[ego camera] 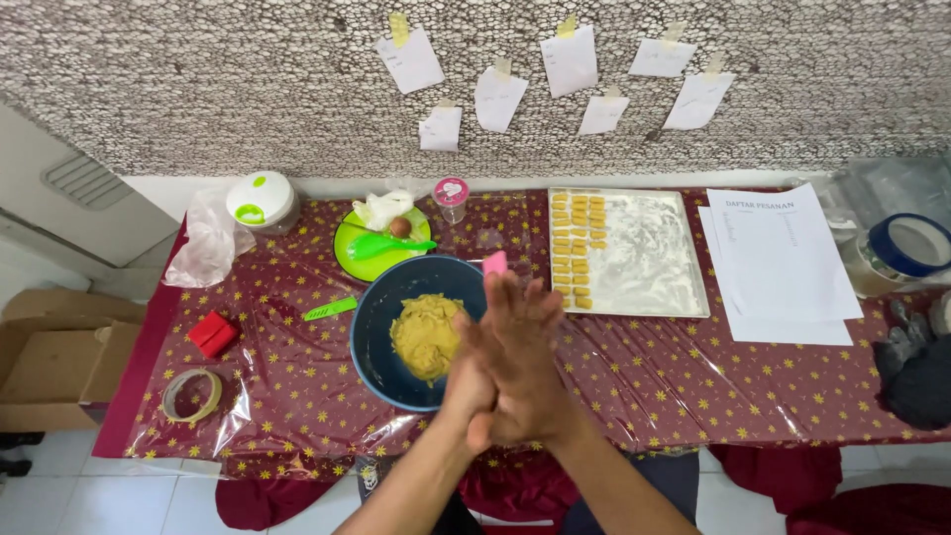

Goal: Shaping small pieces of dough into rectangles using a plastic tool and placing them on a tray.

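My left hand and my right hand are pressed flat together, palm to palm, fingers stretched out, above the near right edge of a dark blue bowl. Whatever lies between the palms is hidden. A lump of yellow dough sits in the bowl. A pink scraper rests at the bowl's far rim. Behind my hands lies a floured metal tray with several small shaped dough pieces in rows at its left side.
The table has a dark red starred cloth under plastic. On it: a green plate with a green spoon, a green knife, a red box, a tape roll, printed papers. A cardboard box stands on the floor.
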